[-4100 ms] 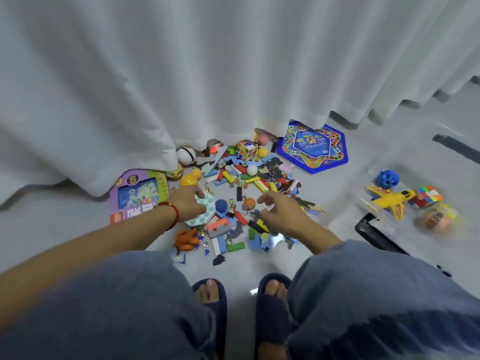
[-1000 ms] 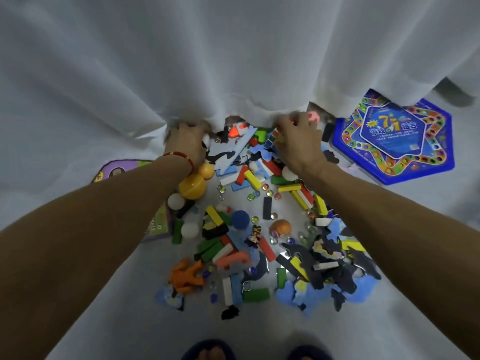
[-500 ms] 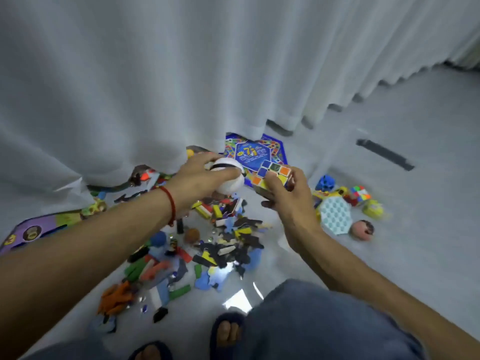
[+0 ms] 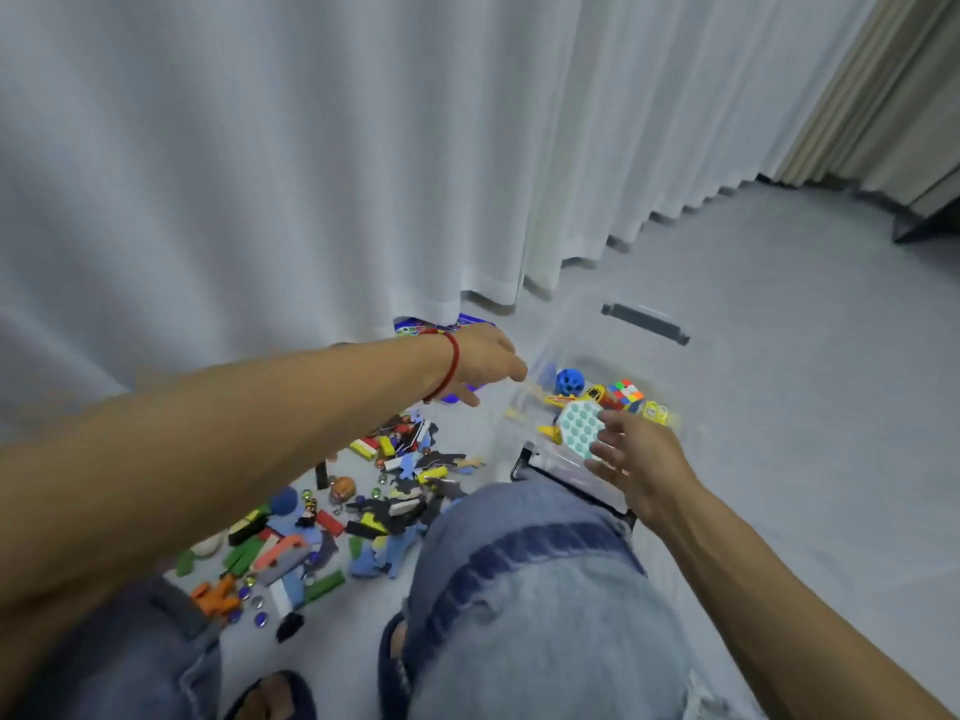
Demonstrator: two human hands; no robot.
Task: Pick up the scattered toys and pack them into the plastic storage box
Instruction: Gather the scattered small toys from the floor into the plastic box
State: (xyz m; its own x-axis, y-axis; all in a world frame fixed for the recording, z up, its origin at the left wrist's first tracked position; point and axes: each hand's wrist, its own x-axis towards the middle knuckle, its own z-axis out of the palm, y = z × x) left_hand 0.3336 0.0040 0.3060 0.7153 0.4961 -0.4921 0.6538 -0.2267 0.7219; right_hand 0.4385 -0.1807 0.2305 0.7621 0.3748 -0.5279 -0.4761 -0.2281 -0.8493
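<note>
Both hands seen w/ fingers spread, nothing held: left hand (image 4: 485, 358) beside the clear plastic storage box (image 4: 550, 462), right hand (image 4: 641, 459) above it. Scattered coloured toy pieces (image 4: 332, 517) left on grey floor (image 4: 779, 407), near box.

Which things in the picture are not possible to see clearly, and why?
- Left hand, head view: fingers blurred by motion; any hold unclear.
- Plastic storage box: clear walls hard to trace, near side hidden by the knee.
- Blue game board: mostly behind the curtain and the wrist.
</note>
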